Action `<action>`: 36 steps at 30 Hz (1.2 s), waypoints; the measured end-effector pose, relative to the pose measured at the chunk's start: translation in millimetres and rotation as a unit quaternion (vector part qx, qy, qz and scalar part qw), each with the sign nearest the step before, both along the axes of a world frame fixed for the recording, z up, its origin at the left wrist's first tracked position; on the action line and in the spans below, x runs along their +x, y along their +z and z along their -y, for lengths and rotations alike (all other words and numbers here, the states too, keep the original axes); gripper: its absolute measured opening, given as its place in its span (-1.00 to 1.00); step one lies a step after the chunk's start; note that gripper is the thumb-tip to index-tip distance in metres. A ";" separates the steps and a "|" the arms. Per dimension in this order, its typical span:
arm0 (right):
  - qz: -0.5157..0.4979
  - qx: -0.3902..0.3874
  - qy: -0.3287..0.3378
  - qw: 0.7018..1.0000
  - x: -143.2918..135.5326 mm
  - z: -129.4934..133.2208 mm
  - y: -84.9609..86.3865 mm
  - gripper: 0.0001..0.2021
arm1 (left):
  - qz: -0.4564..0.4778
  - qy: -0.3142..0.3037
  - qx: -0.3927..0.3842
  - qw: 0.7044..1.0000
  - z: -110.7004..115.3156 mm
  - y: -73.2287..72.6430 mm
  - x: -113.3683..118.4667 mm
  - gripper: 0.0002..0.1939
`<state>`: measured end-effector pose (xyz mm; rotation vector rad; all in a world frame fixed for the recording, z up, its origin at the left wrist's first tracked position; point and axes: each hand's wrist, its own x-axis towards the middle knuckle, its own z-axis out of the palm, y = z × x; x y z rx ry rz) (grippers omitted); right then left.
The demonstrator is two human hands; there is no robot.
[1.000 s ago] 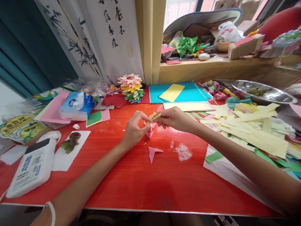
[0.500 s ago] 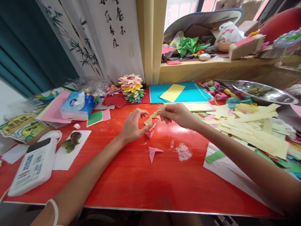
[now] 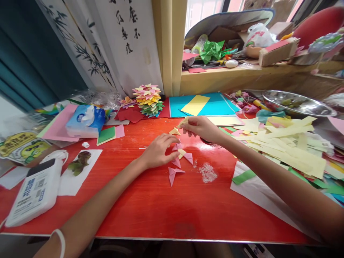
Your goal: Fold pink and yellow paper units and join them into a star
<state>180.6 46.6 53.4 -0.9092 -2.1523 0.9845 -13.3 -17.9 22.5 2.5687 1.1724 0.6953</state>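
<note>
My left hand (image 3: 158,152) is low over the red table (image 3: 139,211), fingers apart, beside a small cluster of folded pink pieces (image 3: 189,157) with a yellow piece (image 3: 181,154) among them. Whether its fingertips touch the cluster cannot be made out. My right hand (image 3: 200,128) pinches a folded yellow paper piece (image 3: 183,123) between thumb and fingers, just above the table. Another folded yellow piece (image 3: 174,131) lies between the hands. Nearer the front edge rests a separate pink folded piece (image 3: 174,175).
A layered multicoloured paper model (image 3: 149,101) stands at the back. Yellow and green paper strips (image 3: 292,147) pile up on the right by a metal bowl (image 3: 298,104). On the left are a tissue pack (image 3: 86,121) and a white box (image 3: 33,193).
My left hand has lowered toward the pink pieces, and more of them, with a yellow piece, now show beside it. The right hand still pinches yellow paper. The view has shifted slightly.
</note>
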 end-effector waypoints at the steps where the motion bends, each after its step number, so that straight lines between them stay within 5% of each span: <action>1: 0.003 -0.018 0.002 1.000 0.4 -2.4 -2.7 -0.72 | -0.008 -0.008 -0.015 1.000 0.8 -1.1 1.6 -0.67; 8: -0.011 -0.228 0.023 0.973 -2.4 -8.3 -20.8 -0.82 | -0.044 -0.007 -0.043 0.998 0.5 -8.7 3.6 -0.61; 18: -0.091 -0.363 0.063 0.925 -3.9 -4.4 -28.0 -0.83 | -0.004 0.012 0.008 1.000 -2.4 -15.3 3.8 -0.75; 23: -0.118 -0.302 0.014 0.946 -6.1 -6.0 -28.5 -0.80 | 0.127 0.084 -0.038 0.988 -2.5 -9.5 3.7 -0.80; 26: -0.189 -0.237 -0.023 0.953 -6.4 -4.5 -21.6 -0.77 | 0.255 0.119 -0.108 0.953 -5.7 -6.3 3.6 -0.79; 29: -0.243 -0.224 0.028 0.943 -5.0 0.1 -10.7 -0.77 | 0.349 0.091 -0.190 0.913 -10.3 -6.8 3.0 -0.73; 36: -0.116 -0.186 0.096 0.971 -5.3 7.9 0.6 -0.76 | 0.331 0.066 -0.250 0.907 -14.9 -10.4 -0.3 -0.72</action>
